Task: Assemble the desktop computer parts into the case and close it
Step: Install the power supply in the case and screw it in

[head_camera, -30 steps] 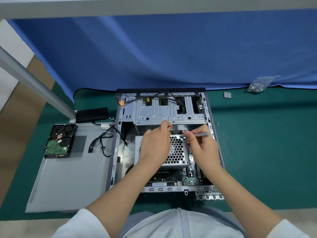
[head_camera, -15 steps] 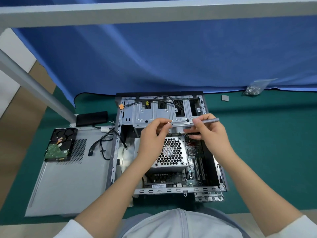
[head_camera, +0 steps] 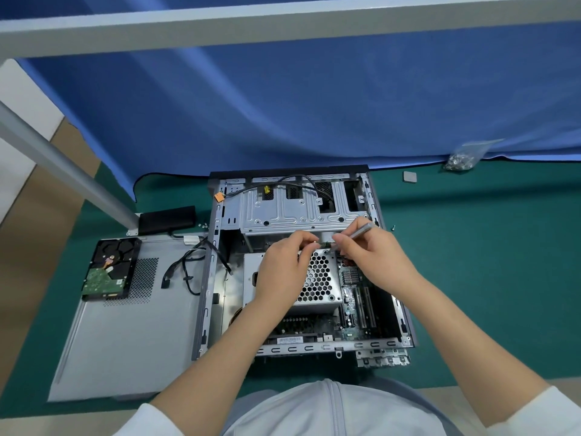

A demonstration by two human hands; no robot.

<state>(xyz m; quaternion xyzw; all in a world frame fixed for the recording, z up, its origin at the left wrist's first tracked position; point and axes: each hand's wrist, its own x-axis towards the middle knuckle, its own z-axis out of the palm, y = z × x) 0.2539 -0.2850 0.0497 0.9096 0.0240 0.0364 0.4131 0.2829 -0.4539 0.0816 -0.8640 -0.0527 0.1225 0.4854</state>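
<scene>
While both hands meet above the open case, things lie thus:

Case: the open computer case [head_camera: 217, 278] lies flat on the green mat [head_camera: 471, 278], its drive cage [head_camera: 283, 212] at the 12 o'clock end.
Power supply: the honeycomb-grilled box [head_camera: 320, 278] sits inside the case, under the hands.
Left hand: the left hand [head_camera: 283, 265] has its fingertips curled, pinching a small item too tiny to identify at the box's 12 o'clock edge.
Right hand: the right hand [head_camera: 374, 256] grips a grey screwdriver [head_camera: 361, 229], whose handle points toward 2 o'clock and whose tip meets the left fingertips.
Side panel: the grey panel [head_camera: 125, 341] lies at 9 o'clock of the case.
Hard drive: the hard drive [head_camera: 110, 269] rests on the panel's far corner.
Cables: black cables [head_camera: 185, 269] loop between drive and case.
Screw bag: a clear bag of screws [head_camera: 460, 158] lies at 2 o'clock, well apart, by the blue cloth [head_camera: 283, 105].
</scene>
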